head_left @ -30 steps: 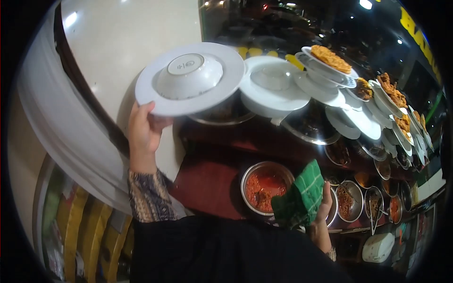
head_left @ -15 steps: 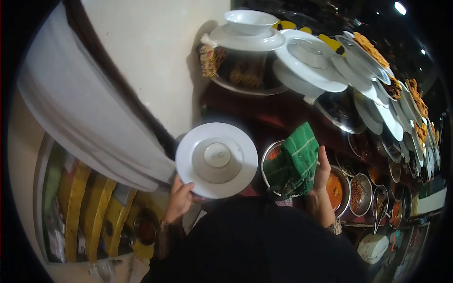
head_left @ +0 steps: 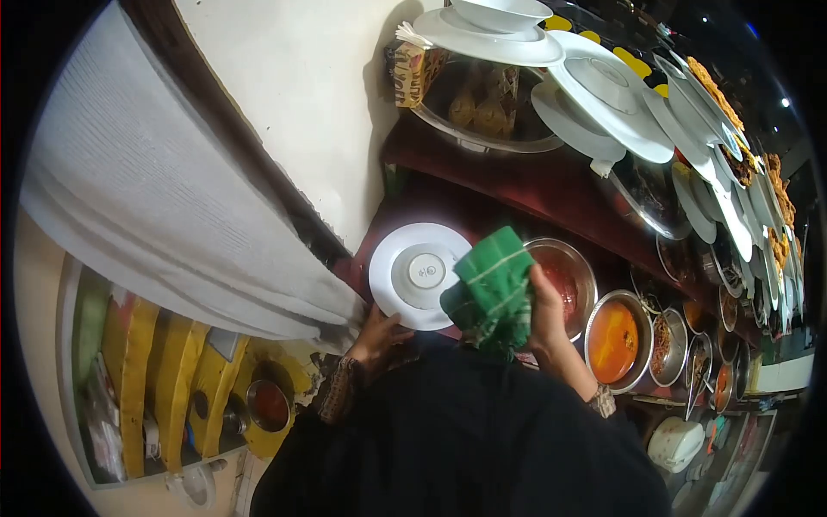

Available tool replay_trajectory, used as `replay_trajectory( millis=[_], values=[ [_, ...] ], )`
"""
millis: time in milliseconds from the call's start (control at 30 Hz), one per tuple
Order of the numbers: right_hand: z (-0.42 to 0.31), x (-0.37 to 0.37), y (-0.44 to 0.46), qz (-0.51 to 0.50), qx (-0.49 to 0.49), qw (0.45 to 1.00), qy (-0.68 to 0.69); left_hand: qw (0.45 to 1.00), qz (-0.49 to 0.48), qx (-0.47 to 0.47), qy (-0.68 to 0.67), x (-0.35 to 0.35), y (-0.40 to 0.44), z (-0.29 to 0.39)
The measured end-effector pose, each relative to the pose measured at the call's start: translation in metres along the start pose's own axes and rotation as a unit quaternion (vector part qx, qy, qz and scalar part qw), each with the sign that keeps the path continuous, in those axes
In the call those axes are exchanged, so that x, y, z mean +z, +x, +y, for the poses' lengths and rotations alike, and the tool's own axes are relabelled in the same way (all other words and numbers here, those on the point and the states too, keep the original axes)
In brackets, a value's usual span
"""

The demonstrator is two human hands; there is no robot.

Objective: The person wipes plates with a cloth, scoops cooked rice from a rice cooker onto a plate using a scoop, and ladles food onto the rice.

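My left hand (head_left: 376, 346) grips the lower left rim of a round white plate (head_left: 385, 293). An upturned bowl (head_left: 427, 271) appears to sit in its middle, its foot ring facing up. My right hand (head_left: 548, 314) is closed around a bunched green checked cloth (head_left: 497, 289). The cloth overlaps the plate's right edge in my view; whether they touch I cannot tell. Just beyond my right hand is a steel bowl of red food (head_left: 586, 280).
Several steel bowls, one with orange curry (head_left: 614, 340), line the dark red shelf (head_left: 500, 196) to the right. Stacked white dishes (head_left: 616, 86) stand above. A whitish curtain (head_left: 164, 198) hangs at left, over yellow steps (head_left: 177, 379) with a pot (head_left: 268, 405).
The plate has moved farther from the camera, over the dark red shelf. The green cloth has come left to the plate's edge, uncovering the bowl of red food. The view has shifted.
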State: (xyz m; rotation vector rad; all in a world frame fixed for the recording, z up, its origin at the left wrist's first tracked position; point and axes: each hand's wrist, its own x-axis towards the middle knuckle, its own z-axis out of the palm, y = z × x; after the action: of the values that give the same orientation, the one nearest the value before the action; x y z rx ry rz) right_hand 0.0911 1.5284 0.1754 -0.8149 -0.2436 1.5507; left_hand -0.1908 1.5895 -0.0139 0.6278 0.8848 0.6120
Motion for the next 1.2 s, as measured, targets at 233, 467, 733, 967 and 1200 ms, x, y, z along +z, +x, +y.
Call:
replay_trajectory(
  millis=[233,467,733,967,1200],
  values=[
    [0.073,-0.029,0.097,0.114,-0.061,0.904,-0.407,0.783,0.197,0.1,0.581,-0.017,0.02,0.026],
    [0.117,-0.036,0.143,0.089,0.023,0.798,-0.596,0.924,0.173,0.072,0.332,-0.044,0.052,0.021],
    [0.134,-0.043,0.143,0.007,0.036,0.866,-0.499,0.954,0.227,0.041,0.193,-0.023,0.032,0.04],
    [0.103,-0.023,0.119,0.014,0.065,0.95,-0.306,0.954,0.217,0.2,0.058,0.006,0.031,0.054],
    [0.078,0.052,0.044,-0.195,-0.318,0.53,-0.761,0.953,0.192,0.231,0.031,0.073,-0.012,0.09]
  ],
)
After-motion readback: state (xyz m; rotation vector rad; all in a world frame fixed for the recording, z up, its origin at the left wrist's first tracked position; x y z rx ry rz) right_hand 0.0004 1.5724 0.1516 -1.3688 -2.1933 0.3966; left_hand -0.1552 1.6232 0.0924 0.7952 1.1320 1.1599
